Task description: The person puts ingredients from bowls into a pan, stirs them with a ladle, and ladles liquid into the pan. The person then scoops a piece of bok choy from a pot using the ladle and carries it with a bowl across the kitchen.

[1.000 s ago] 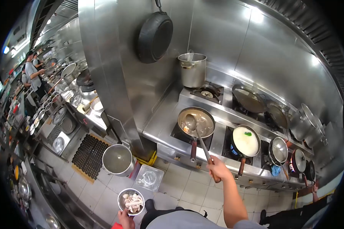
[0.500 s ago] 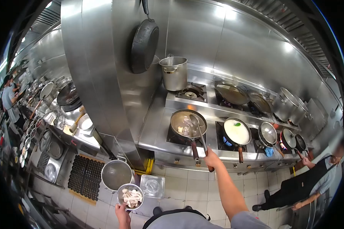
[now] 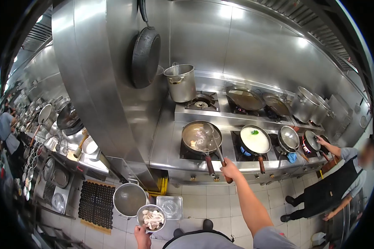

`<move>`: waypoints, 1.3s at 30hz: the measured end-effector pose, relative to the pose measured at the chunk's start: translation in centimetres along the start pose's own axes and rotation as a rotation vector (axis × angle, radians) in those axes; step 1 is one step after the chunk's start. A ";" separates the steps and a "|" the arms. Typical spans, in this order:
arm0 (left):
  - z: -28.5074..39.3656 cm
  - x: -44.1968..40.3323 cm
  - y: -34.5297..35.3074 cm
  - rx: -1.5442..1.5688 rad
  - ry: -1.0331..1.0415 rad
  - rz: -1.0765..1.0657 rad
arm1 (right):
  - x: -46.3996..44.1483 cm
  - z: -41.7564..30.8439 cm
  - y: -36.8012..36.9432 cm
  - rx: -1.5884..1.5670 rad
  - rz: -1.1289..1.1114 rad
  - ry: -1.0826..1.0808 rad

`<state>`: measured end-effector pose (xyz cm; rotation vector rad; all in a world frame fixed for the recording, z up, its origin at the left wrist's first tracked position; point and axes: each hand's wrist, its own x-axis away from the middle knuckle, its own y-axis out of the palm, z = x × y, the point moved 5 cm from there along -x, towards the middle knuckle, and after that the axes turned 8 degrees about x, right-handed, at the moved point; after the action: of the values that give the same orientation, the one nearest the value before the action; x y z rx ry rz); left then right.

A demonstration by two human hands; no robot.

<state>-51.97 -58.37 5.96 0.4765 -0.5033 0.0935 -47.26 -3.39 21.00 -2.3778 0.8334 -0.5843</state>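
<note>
The right arm reaches forward, bare below its short sleeve and only slightly bent, and ends in the right hand, whose fingers are wrapped closed with the back of the hand partly in view. The left hand is lower and nearer the torso, its fingers bent in a grip, with little beyond the wrist showing. Both feet point forward, slightly apart.

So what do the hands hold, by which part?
Left hand: round silver metal bowl, by its near rim. Right hand: long silver metal ladle, by its brown handle.
</note>
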 end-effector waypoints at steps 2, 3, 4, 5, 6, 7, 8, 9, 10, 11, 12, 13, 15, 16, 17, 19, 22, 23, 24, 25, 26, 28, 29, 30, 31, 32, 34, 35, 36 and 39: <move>0.3 0.8 0.7 0.028 0.003 -0.008 | 0.4 -1.2 -1.0 -0.059 -0.081 0.021; 0.6 1.0 1.0 0.060 0.000 -0.024 | 1.4 -2.0 -1.7 -0.120 -0.159 0.027; 0.9 1.0 1.0 0.054 0.005 -0.022 | 2.4 -2.6 -2.4 -0.179 -0.238 0.034; 0.9 1.2 0.9 0.035 0.003 -0.029 | 3.4 -1.9 -2.9 -0.197 -0.280 0.037; 0.6 1.3 0.9 0.022 -0.001 -0.035 | 4.9 -1.4 -3.1 -0.196 -0.283 0.034; 0.1 1.1 0.2 0.007 0.026 -0.010 | 6.5 -1.2 -3.5 -0.230 -0.295 0.035; 0.0 1.1 0.6 0.016 0.030 -0.007 | 7.2 -1.2 -3.9 -0.264 -0.308 0.035; -0.2 1.3 0.7 0.044 0.031 0.000 | 6.9 -1.1 -4.4 -0.260 -0.314 0.032; 0.1 2.0 0.8 0.064 0.031 0.008 | 6.9 -0.6 -4.6 -0.244 -0.300 0.064; 0.6 3.0 1.6 0.048 0.022 0.040 | 7.1 0.0 -4.7 -0.231 -0.284 0.098; 0.4 3.1 1.6 0.043 0.025 0.042 | 7.2 0.0 -4.5 -0.237 -0.287 0.099; -0.1 2.9 1.6 0.050 0.016 0.047 | 6.9 -0.4 -4.4 -0.186 -0.236 0.080; -0.9 2.6 1.6 0.059 0.010 0.058 | 7.1 -1.3 -4.6 -0.146 -0.168 0.072; -0.9 2.8 2.0 0.057 0.010 0.063 | 7.3 -1.3 -4.9 -0.147 -0.174 0.074; -1.0 3.0 2.5 0.059 0.017 0.049 | 7.4 -1.1 -5.1 -0.166 -0.206 0.077; -1.2 3.3 3.5 0.060 0.022 0.036 | 7.0 -0.2 -5.4 -0.185 -0.239 0.082; -1.9 3.7 4.7 0.077 0.020 0.024 | 5.4 1.3 -4.2 -0.237 -0.340 0.086; -2.2 3.9 5.0 0.070 0.021 0.030 | 4.8 1.1 -3.7 -0.145 -0.280 0.053; -2.5 4.1 5.1 0.064 0.022 0.039 | 4.2 0.7 -3.2 -0.050 -0.220 0.018; -2.7 4.4 5.3 0.069 0.021 0.049 | 3.9 0.3 -2.8 -0.050 -0.185 -0.009; -2.7 4.7 5.6 0.056 0.016 0.047 | 3.8 0.1 -2.7 -0.045 -0.195 -0.008; -3.0 5.0 5.5 0.048 0.017 0.051 | 3.3 -0.6 -2.6 -0.190 -0.283 0.021; -3.2 5.0 5.2 0.039 0.020 0.046 | 3.2 -0.6 -2.6 -0.189 -0.289 0.017; -3.4 4.9 5.1 0.029 0.020 0.039 | 3.1 -0.6 -2.4 -0.224 -0.329 0.028; -3.5 4.9 5.1 0.030 0.020 0.041 | 3.1 -0.4 -2.2 -0.258 -0.367 0.041; -3.6 4.9 4.9 0.041 0.031 0.042 | 3.2 -0.4 -2.0 -0.255 -0.370 0.041; -3.7 5.5 5.0 0.059 0.038 0.057 | 3.3 -0.5 -2.0 -0.034 -0.211 -0.059; -3.2 5.9 5.2 0.062 0.047 0.074 | 3.6 -0.2 -2.0 -0.027 -0.221 -0.060; -3.0 6.2 5.3 0.065 0.057 0.089 | 3.9 0.2 -2.2 -0.036 -0.216 -0.052; -3.5 6.1 4.5 0.075 0.063 0.116 | 3.5 0.3 -3.0 -0.076 -0.251 -0.053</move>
<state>-46.02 -52.92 8.05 0.5164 -0.4662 0.2387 -43.30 -3.69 23.35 -2.5760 0.5467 -0.5940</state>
